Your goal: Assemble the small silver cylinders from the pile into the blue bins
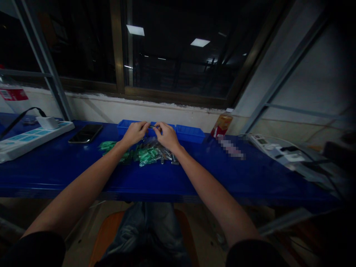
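Note:
My left hand (135, 132) and my right hand (168, 137) meet above the back of the blue table. Their fingertips pinch a small, thin dark piece (151, 127) between them, too small to identify. Right behind them stand blue plastic bins (190, 133), partly covered by the hands. Below the hands lies a heap of small clear and green plastic packets (148, 155), with slim metallic-looking pieces (167, 155) at its right side. More green packets (107, 145) are spread to the left, partly behind my left forearm.
A phone (85, 134) and a white power strip (36, 138) lie on the table (155, 181) at left, near a red-labelled bottle (13, 94). To the right are a drink bottle (222, 125) and another power strip (274, 152) with cables. Metal uprights flank a window behind.

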`<state>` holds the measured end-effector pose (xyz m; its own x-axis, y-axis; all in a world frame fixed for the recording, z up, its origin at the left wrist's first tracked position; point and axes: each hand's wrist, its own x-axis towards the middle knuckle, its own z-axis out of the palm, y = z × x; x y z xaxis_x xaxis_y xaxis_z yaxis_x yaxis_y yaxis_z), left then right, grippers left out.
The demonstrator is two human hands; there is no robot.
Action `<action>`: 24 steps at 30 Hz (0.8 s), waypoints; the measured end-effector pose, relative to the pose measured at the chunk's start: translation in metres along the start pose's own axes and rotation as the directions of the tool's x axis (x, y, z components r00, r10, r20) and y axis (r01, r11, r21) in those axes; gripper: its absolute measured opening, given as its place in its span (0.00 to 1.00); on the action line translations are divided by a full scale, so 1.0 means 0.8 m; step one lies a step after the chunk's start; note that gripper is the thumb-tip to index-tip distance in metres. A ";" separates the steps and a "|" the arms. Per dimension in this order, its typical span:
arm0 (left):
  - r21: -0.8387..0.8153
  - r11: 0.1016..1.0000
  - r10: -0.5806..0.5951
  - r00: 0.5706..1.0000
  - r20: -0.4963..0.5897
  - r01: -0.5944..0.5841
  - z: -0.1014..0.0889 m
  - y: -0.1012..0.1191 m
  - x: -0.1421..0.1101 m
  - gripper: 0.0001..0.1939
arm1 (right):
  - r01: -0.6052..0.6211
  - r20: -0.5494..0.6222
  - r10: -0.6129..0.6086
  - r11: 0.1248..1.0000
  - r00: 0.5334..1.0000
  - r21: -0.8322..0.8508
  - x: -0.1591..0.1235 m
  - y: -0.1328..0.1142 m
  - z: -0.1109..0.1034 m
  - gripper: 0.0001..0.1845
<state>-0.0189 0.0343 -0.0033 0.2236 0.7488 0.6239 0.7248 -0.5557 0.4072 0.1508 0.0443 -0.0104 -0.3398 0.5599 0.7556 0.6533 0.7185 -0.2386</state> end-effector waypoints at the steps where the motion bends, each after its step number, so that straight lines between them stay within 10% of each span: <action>1: 0.010 0.999 -0.033 0.999 0.001 0.033 0.002 -0.008 0.000 0.22 | -0.018 -0.006 0.017 0.999 1.000 -0.028 0.000 0.008 -0.001 0.10; 7: 0.160 0.987 -0.035 0.990 0.137 0.013 0.020 -0.057 -0.001 0.11 | -0.243 -0.051 0.237 0.942 0.970 -0.231 -0.008 0.080 -0.011 0.11; 12: 0.320 0.946 -0.188 0.898 0.399 0.056 0.022 -0.052 -0.002 0.13 | -0.349 -0.041 0.356 0.876 0.933 -0.332 -0.012 0.098 -0.011 0.10; 19: 0.449 0.873 -0.385 0.837 0.389 0.193 0.016 -0.035 -0.002 0.13 | -0.390 -0.027 0.411 0.840 0.911 -0.376 -0.011 0.092 -0.009 0.14; 24: 0.283 0.938 -0.292 0.899 0.326 0.202 0.010 -0.034 0.002 0.13 | -0.258 0.014 0.276 0.914 0.961 -0.314 -0.004 0.063 -0.017 0.13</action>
<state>-0.0330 0.0535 -0.0189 0.2021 0.9533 0.2243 0.9090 -0.2678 0.3194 0.1941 0.0734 -0.0170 -0.1556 0.7422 0.6519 0.8969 0.3827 -0.2216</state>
